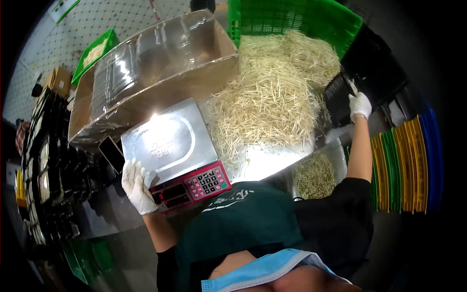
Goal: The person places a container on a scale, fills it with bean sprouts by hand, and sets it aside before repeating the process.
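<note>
My left hand [138, 187], in a white glove, is at the left front corner of the metal scale plate [170, 138], above the red keypad panel [206, 183]. Its fingers are stretched out and nothing shows in them. To the right, my gloved right hand [359, 104] has its fingers bent round the edge of a black tray [336, 100]. This tray stands tilted beside a large heap of pale bean sprouts [272, 97]. A dark phone-like slab [112, 155] leans at the scale's left side.
Behind the scale lies a cardboard box [160, 95] of clear plastic trays. A green crate [296, 19] stands behind the sprouts. Near my body is a bin of greenish sprouts [315, 176]. Stacked coloured crates [406, 165] stand right, stacked black trays [46, 170] left.
</note>
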Demonstrator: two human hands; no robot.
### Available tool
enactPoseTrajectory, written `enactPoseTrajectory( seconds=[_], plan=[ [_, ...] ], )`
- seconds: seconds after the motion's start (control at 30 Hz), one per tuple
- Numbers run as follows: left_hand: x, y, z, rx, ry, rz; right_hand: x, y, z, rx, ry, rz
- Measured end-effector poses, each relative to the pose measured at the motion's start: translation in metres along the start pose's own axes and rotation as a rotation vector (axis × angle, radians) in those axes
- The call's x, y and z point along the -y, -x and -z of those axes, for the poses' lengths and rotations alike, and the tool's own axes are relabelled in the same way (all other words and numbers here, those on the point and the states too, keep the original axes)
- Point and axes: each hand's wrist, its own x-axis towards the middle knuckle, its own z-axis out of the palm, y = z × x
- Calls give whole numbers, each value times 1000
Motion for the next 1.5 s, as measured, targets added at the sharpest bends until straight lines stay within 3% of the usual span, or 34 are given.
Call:
enactPoseTrajectory(
  seconds=[0.1, 0.13, 0.2, 0.3, 0.33, 0.4, 0.47, 0.5, 0.57, 0.63, 0.67, 0.7, 0.73, 0.87, 0.97, 1.03, 1.07, 1.1, 1.17, 1.23, 1.27, 1.33, 1.37, 1.43, 1.5],
  plan=[
    [-4, 4, 3, -1, -93, 20, -15, -2, 17, -142, -219, 33],
    [-10, 2, 2, 2, -147, 19, -14, 4, 24, -280, -214, 138],
    [-21, 1, -12, 17, -196, 13, 5, 25, 32, -338, -452, 404],
    [-14, 11, -77, 195, -181, 59, 86, 98, 35, -272, -897, 920],
    [-5, 7, -99, 281, -203, 203, 113, 116, 17, -138, -791, 1090],
    [8, 26, -146, 382, 180, 353, 156, 176, 17, -203, -828, 1382],
    [16, 30, -161, 279, 304, 321, 183, 214, 16, 1, -862, 1571],
    [13, 32, -151, 220, 286, 361, 192, 214, 19, 99, -1095, 1665],
    [2, 35, -121, 121, 294, 348, 203, 185, 46, 422, -1056, 1580],
    [-28, 37, -123, 67, 254, 180, 209, 148, 2, 499, -1067, 1306],
    [-30, 35, -120, 69, 226, 144, 216, 127, -35, 711, -1185, 1165],
    [-30, 35, -117, 68, 197, 112, 218, 115, -45, 406, -569, 1276],
    [-27, 34, -117, 28, 151, 172, 227, 111, -59, 487, -351, 1268],
    [-12, 27, -113, -94, 189, 271, 255, 97, -45, 481, -154, 1079],
    [-2, 17, -87, -167, 243, 339, 251, 89, -63, 373, -273, 1132],
    [8, 10, -72, -210, 240, 296, 247, 111, -68, 386, -117, 1269],
    [10, 8, -69, -205, 237, 307, 246, 120, -42, 511, -16, 1235],
    [12, 6, -65, -203, 236, 316, 243, 118, -57, 477, -58, 1241],
    [13, 5, -58, -182, 200, 322, 244, 104, -51, 616, -131, 1247],
    [4, 1, -62, -228, -140, 180, 242, 82, -60, 758, -503, 1293],
    [4, 2, -59, -279, -254, 69, 245, 74, -41, 1102, -828, 1051],
    [-1, 6, -52, -324, -299, -64, 251, 50, 1, 930, -868, 773],
    [-2, 10, -51, -348, -373, -140, 260, 29, -6, 569, -532, 873],
    [-8, 23, -61, -387, -385, -231, 278, -8, -22, 561, -202, 860],
    [-12, 36, -68, -411, -382, -300, 286, -23, -79, 458, -133, 964]
  ],
)
